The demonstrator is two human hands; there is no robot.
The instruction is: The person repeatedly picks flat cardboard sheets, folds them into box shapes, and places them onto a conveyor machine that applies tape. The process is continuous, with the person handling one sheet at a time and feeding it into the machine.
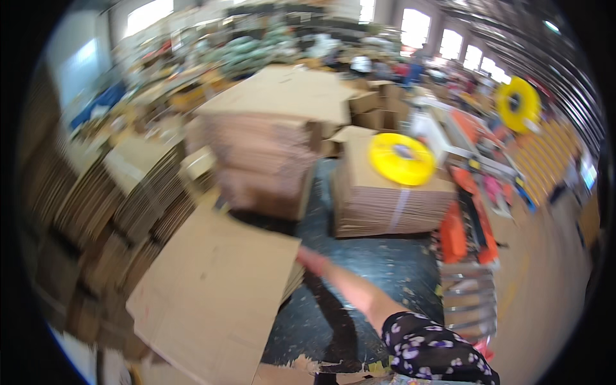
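My right hand (312, 260) reaches up from the lower right in a dark flowered sleeve and grips the right edge of a small stack of flat cardboard sheets (215, 282). Its fingers are partly hidden by the cardboard and smeared by motion. The stack slants across the near left, over the edge of a dark worn tabletop (378, 269), and a few layers show at its right side. My left hand is out of sight.
Behind stands a tall stack of flattened cardboard (256, 154). Right of it, a strapped cardboard bundle (391, 208) bears a yellow reel (402, 159). An orange-and-grey machine with rollers (468, 289) borders the table's right side. More cardboard bundles (144, 186) line the left.
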